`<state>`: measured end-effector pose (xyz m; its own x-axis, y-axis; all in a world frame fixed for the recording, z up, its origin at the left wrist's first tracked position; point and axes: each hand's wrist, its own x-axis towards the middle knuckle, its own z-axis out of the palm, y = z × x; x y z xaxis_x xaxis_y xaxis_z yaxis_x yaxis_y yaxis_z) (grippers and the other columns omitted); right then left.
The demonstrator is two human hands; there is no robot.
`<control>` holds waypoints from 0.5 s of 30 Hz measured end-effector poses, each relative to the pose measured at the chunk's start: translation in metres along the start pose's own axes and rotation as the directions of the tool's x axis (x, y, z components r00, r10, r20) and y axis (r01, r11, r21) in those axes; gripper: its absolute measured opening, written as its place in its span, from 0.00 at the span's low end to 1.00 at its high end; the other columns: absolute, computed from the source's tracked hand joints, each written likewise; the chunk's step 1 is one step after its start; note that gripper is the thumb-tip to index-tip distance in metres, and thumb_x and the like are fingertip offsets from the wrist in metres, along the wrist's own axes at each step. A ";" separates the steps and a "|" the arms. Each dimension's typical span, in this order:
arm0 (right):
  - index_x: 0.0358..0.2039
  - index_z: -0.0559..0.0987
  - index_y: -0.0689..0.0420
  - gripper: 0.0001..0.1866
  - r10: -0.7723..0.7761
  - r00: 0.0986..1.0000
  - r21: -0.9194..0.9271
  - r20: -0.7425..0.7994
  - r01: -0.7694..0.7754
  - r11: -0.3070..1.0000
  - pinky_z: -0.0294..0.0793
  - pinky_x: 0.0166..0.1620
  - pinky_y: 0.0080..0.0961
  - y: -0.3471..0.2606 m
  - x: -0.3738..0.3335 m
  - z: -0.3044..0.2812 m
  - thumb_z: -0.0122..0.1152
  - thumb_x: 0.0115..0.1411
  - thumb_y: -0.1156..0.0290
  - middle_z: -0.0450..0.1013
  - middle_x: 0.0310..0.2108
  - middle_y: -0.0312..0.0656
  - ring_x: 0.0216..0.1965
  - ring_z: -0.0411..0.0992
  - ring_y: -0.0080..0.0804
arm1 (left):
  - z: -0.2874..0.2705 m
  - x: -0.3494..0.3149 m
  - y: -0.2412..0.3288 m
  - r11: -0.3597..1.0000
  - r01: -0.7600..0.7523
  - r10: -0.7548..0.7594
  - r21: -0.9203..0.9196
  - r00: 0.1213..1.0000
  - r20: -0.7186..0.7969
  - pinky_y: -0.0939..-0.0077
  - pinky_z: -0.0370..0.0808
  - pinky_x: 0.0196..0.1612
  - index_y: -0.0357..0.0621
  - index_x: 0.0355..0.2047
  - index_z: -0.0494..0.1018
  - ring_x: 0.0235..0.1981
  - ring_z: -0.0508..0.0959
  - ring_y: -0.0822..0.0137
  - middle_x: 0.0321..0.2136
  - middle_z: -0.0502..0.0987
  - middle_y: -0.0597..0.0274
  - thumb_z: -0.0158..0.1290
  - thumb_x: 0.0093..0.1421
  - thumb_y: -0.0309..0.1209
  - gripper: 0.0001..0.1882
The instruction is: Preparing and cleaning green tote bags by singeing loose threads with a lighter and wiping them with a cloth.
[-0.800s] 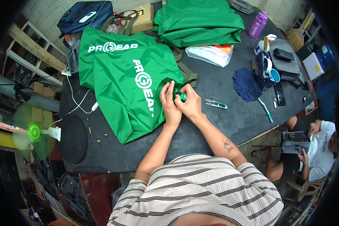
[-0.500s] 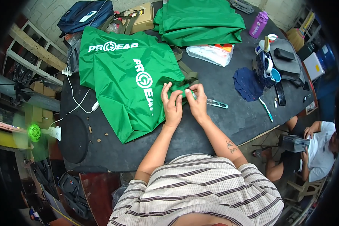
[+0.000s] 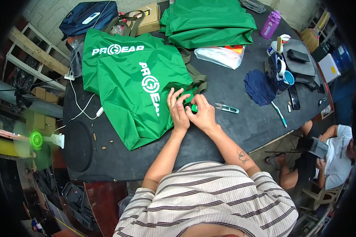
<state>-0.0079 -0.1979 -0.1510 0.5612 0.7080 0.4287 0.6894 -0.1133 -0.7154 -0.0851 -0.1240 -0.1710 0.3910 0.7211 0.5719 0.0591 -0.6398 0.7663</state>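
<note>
A green fabric bag (image 3: 120,94) with white lettering lies spread in front of me, slightly to my left. At its right edge, my left hand (image 3: 178,112) grips a bunched bit of the green cloth with curled fingers. My right hand (image 3: 203,113), close against the left, pinches the same small fold with thumb and fingers; its very tip is hidden between my hands. An olive strap (image 3: 198,81) runs out of the bag just beyond my fingers. Thread snips (image 3: 228,108) with a pale green handle lie on the table, right of my right hand.
More folded green fabric (image 3: 209,21) is piled at the back of the black table (image 3: 241,130). On the right are a navy cloth (image 3: 259,87), a toothbrush (image 3: 279,114) and a purple bottle (image 3: 270,25). A green fan (image 3: 36,139) spins at left; another person (image 3: 338,156) sits at right.
My right hand has rolled over and come down nearer my left hand, with the green fold now bunched between them. The seated person's hands and the dark item there have shifted.
</note>
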 end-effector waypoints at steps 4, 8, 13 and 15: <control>0.30 0.68 0.58 0.13 -0.003 1.000 -0.004 0.019 0.003 1.000 0.71 0.26 0.39 0.001 -0.002 0.000 0.60 0.46 0.68 0.67 0.28 0.42 0.24 0.71 0.44 | 0.000 -0.001 0.001 0.999 -0.010 0.010 -0.046 1.000 -0.002 0.56 0.53 0.61 0.37 0.37 0.77 0.59 0.59 0.47 0.49 0.71 0.52 0.22 0.68 0.46 0.34; 0.30 0.68 0.58 0.13 0.033 0.999 0.004 0.036 -0.034 0.999 0.71 0.26 0.39 0.002 -0.005 0.000 0.61 0.46 0.68 0.67 0.28 0.42 0.24 0.71 0.44 | 0.001 -0.002 0.001 0.999 -0.017 0.016 -0.047 1.000 -0.012 0.57 0.54 0.61 0.37 0.36 0.78 0.59 0.60 0.49 0.48 0.72 0.54 0.22 0.68 0.46 0.35; 0.30 0.68 0.59 0.13 0.042 0.998 0.087 0.054 -0.047 0.995 0.71 0.29 0.38 0.006 -0.010 0.000 0.61 0.46 0.69 0.67 0.29 0.43 0.27 0.71 0.45 | 0.001 -0.001 0.001 0.999 -0.022 0.021 -0.041 0.999 -0.025 0.58 0.54 0.61 0.36 0.35 0.78 0.59 0.61 0.51 0.47 0.73 0.55 0.22 0.68 0.45 0.35; 0.30 0.68 0.59 0.13 0.049 0.997 0.085 0.051 -0.054 0.995 0.71 0.29 0.38 0.007 -0.012 0.000 0.61 0.47 0.68 0.68 0.29 0.43 0.27 0.71 0.45 | 0.001 -0.003 0.001 0.999 -0.026 0.025 -0.033 1.000 -0.012 0.58 0.55 0.61 0.35 0.34 0.78 0.59 0.61 0.50 0.47 0.73 0.55 0.22 0.68 0.44 0.35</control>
<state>-0.0100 -0.2069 -0.1610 0.5704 0.7363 0.3639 0.6170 -0.0917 -0.7816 -0.0853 -0.1264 -0.1722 0.3811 0.7078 0.5947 0.0190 -0.6492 0.7604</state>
